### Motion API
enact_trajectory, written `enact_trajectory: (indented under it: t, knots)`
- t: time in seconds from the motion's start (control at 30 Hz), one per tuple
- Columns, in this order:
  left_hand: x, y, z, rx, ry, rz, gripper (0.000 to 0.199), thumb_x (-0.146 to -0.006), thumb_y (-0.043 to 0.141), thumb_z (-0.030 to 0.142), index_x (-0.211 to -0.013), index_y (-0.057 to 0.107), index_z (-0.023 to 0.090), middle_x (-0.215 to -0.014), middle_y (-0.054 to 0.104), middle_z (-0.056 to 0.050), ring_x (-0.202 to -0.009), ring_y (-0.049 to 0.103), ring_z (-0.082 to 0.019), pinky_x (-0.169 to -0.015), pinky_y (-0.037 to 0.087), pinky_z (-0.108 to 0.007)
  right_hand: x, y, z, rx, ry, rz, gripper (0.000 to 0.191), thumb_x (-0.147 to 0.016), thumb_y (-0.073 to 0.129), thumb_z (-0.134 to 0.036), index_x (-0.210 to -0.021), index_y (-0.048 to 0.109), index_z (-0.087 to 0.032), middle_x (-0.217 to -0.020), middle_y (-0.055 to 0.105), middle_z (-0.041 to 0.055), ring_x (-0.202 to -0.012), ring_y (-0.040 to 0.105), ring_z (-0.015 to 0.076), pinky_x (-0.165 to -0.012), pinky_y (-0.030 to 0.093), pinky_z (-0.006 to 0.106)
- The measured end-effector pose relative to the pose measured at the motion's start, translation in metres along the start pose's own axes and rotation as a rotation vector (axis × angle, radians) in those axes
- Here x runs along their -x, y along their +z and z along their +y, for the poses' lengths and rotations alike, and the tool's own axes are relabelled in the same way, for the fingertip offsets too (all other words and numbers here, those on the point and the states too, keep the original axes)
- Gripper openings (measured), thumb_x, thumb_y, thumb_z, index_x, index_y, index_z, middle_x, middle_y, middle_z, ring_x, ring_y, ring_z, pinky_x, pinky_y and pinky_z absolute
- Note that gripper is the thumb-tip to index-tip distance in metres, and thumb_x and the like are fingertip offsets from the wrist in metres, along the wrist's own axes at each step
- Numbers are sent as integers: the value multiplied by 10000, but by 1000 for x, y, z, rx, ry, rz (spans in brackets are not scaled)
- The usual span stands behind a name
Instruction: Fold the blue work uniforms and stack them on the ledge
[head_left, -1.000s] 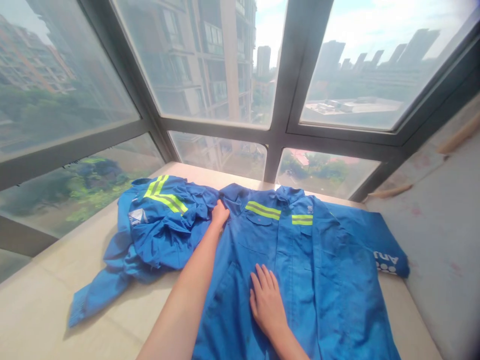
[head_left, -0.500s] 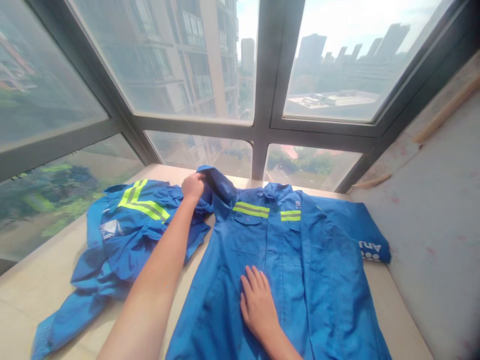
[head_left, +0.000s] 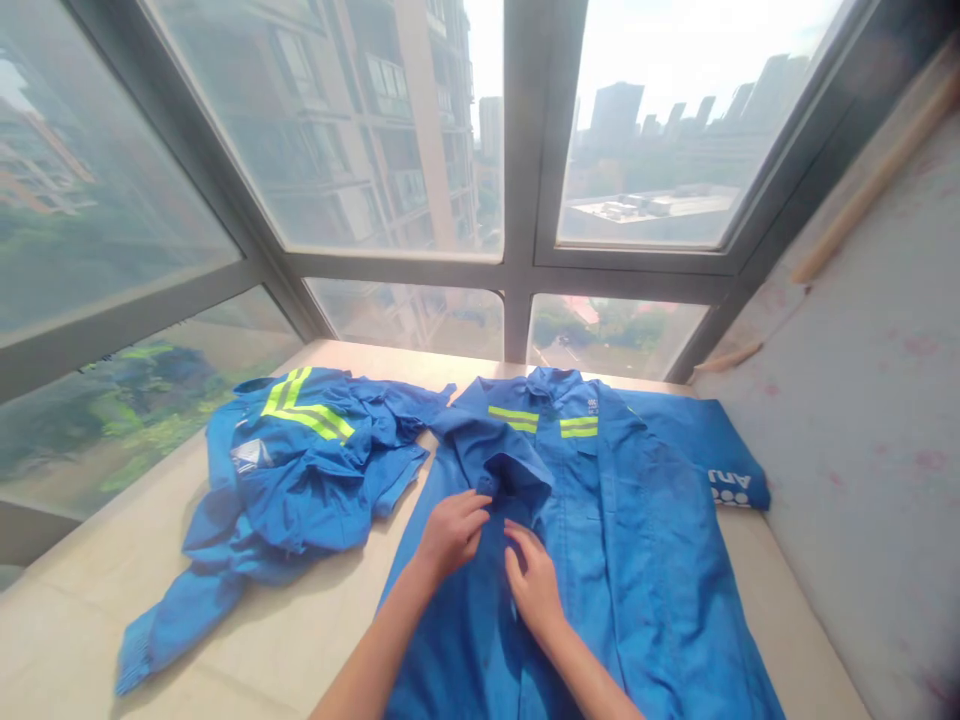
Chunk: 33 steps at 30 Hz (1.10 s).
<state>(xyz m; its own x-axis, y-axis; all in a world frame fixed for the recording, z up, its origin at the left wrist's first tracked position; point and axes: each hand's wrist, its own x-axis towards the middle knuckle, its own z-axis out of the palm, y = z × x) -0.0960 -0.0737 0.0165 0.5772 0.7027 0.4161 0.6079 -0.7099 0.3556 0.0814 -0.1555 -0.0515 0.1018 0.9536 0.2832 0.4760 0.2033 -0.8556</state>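
Observation:
A blue jacket (head_left: 660,560) with yellow-green reflective strips lies front up on the pale ledge. Its left-side sleeve (head_left: 495,440) is folded inward over the chest, the cuff opening facing me. My left hand (head_left: 454,530) pinches the edge of that sleeve near the cuff. Just right of it, my right hand (head_left: 534,580) rests over the jacket front with its fingers apart, close to the cuff and holding nothing. A second blue jacket (head_left: 300,480), crumpled, with yellow-green strips, lies to the left.
The pale ledge (head_left: 300,640) runs below large grey-framed windows (head_left: 517,200). A blue cloth piece (head_left: 690,430) with white lettering sticks out at the right beside the patterned wall (head_left: 870,450).
My left hand has brought the sleeve from the upper left down and inward over the jacket front. My right hand has shifted slightly right. The view has also shifted a little.

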Motion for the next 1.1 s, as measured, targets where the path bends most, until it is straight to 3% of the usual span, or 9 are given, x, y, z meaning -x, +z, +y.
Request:
enact_trajectory:
  t: [0.13, 0.27, 0.43, 0.53, 0.63, 0.77, 0.9, 1.0, 1.1]
  knots:
    - [21, 6, -1, 320, -496, 205, 259, -830, 506, 120, -856, 739, 230, -997, 750, -65, -991, 675, -221, -949, 508, -378, -11, -27, 6, -212, 247, 290, 426, -978, 434, -409, -1291, 573, -157, -1201, 685, 142, -1087, 667, 236, -931, 550, 388]
    - [7, -5, -31, 569, -877, 254, 196, -767, 596, 182, -881, 753, 212, -971, 750, -83, -961, 675, -256, -961, 503, -413, -32, -54, 22, -15, 271, 386, 585, -892, 531, -523, -1321, 547, -127, -1309, 607, 188, -1214, 578, 303, -1034, 466, 457]
    - [-36, 6, -72, 755, -1011, 274, 260, -777, 670, 311, -980, 718, 156, -1043, 740, -148, -969, 696, -268, -842, 556, -362, -64, -65, 53, 174, 337, 139, 650, -830, 557, -451, -1377, 507, -105, -1179, 679, 166, -1116, 635, 314, -1001, 480, 459]
    - [-66, 18, -87, 882, -1078, 289, 294, -789, 698, 375, -985, 698, 155, -1050, 731, -161, -975, 699, -257, -834, 554, -341, -81, -69, 56, 258, 181, -51, 417, -833, 487, -281, -1202, 642, -164, -955, 724, 75, -967, 677, 243, -955, 502, 385]
    - [-86, 26, -95, 976, -1123, 319, 274, -784, 719, 385, -958, 680, 177, -1074, 721, -144, -1003, 687, -242, -834, 545, -320, -91, -74, 48, 395, 62, -35, 373, -845, 495, -249, -1168, 667, -174, -1115, 700, 104, -1101, 632, 240, -1000, 472, 368]
    - [-91, 32, -98, 1019, -1172, 423, 271, -762, 738, 337, -968, 649, 186, -1107, 703, -120, -1028, 660, -227, -813, 534, -293, -92, -75, 42, 634, 178, -68, 532, -839, 603, -332, -1331, 581, -130, -1280, 632, 175, -1202, 574, 307, -1000, 453, 410]
    - [-80, 35, -99, 1072, -1209, 511, 233, -768, 728, 292, -953, 637, 183, -1054, 706, -100, -970, 665, -205, -814, 537, -291, -98, -79, 41, 591, 279, -217, 337, -784, 606, -251, -1093, 705, -158, -987, 722, 101, -969, 666, 244, -879, 494, 329]
    - [-71, 32, -103, 1148, -1253, 541, 180, -819, 683, 286, -961, 627, 190, -999, 710, -90, -923, 679, -191, -817, 549, -305, -115, -93, 21, 396, 185, -115, 215, -764, 537, -224, -868, 720, -182, -892, 720, 68, -867, 675, 216, -820, 521, 317]
    - [-65, 28, -109, 1226, -1285, 547, 189, -881, 628, 337, -991, 613, 184, -956, 712, -89, -869, 692, -190, -802, 563, -313, -132, -114, -34, 248, -33, 87, 247, -803, 493, -237, -902, 716, -197, -948, 721, 75, -912, 670, 235, -853, 531, 365]
